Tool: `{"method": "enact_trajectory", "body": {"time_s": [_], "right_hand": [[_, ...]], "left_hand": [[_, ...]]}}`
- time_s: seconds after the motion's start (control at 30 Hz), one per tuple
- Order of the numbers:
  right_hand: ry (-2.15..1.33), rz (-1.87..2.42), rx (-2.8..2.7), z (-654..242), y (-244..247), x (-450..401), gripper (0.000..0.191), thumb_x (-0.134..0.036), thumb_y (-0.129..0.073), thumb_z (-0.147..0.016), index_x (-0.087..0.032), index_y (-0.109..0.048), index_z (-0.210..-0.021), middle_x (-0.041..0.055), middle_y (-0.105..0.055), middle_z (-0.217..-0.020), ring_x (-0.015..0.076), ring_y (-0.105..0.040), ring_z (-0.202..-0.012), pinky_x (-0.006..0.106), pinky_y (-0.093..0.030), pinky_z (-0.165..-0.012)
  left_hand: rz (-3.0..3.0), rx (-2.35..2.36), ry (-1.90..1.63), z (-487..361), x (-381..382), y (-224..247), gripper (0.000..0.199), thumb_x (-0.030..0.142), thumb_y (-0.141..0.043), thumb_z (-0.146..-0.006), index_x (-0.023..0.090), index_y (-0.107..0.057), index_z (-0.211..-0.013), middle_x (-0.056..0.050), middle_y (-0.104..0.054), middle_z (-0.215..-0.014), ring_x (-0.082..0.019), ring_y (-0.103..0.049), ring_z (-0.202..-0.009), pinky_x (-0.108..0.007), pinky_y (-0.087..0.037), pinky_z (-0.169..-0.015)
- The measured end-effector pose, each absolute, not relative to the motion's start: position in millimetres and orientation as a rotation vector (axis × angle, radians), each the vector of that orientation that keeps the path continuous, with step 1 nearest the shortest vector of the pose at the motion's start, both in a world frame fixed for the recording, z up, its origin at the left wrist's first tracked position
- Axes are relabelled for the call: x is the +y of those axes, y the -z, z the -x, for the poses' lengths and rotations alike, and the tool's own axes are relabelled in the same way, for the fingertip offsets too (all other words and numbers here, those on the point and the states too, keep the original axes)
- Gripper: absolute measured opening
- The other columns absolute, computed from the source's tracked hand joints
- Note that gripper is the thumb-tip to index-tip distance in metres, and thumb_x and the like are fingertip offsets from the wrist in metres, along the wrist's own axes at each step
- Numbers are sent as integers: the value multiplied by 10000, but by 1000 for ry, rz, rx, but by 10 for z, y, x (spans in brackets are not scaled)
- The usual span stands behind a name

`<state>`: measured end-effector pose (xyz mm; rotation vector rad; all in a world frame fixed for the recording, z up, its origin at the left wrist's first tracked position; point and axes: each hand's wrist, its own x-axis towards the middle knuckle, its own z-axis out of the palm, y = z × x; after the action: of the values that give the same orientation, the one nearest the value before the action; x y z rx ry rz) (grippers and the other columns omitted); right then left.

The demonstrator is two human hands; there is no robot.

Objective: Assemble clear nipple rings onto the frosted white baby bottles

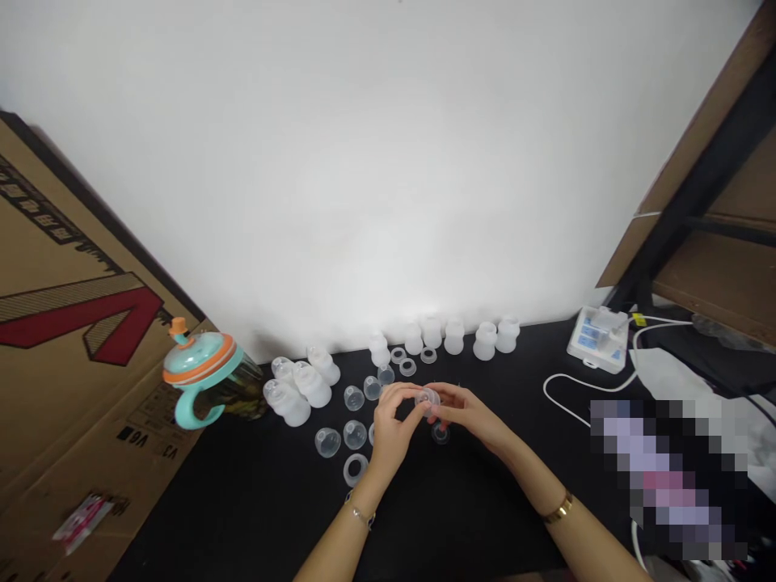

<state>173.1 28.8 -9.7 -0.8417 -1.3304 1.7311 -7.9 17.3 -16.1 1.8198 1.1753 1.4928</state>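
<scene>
My left hand and my right hand meet over the black table, both pinching a small translucent bottle collar. A nipple seems to sit in the collar, but the fingers partly hide it. Just under my right hand lies another clear round piece, possibly a nipple. Several clear dome caps stand to the left of my left hand, one partly hidden behind it. Nearer me, beside my left wrist, is a loose collar ring. More collar rings lie beyond my hands.
Open white bottles line the wall, and several capped bottles cluster at left. A turquoise-handled jug stands beside a big cardboard box. At right are a white power strip, its cable and a pixelated patch.
</scene>
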Motion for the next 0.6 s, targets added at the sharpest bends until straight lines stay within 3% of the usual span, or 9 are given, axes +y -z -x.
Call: {"method": "enact_trajectory", "body": {"time_s": [0.13, 0.6], "right_hand": [[-1720, 831, -1341, -1735, 101, 286, 464, -399, -779, -782, -215, -664, -1192, 48, -695, -951, 179, -638, -809, 269, -486, -626], [-1851, 741, -1303, -1751, 31, 225, 410, -508, -631, -890, -167, -703, -1106, 86, -679, -950, 194, -680, -822, 274, -508, -653]], "left_hand": [[-1752, 1190, -1453, 77, 171, 181, 161, 292, -708, -834, 221, -728, -977, -80, -704, -1056, -254, -621, -1019, -362, -496, -819], [-1480, 911, -1254, 140, 224, 195, 257, 357, -680, -854, 203, -719, -1056, -82, -652, -1083, -225, -627, -928, -308, -494, -790]]}}
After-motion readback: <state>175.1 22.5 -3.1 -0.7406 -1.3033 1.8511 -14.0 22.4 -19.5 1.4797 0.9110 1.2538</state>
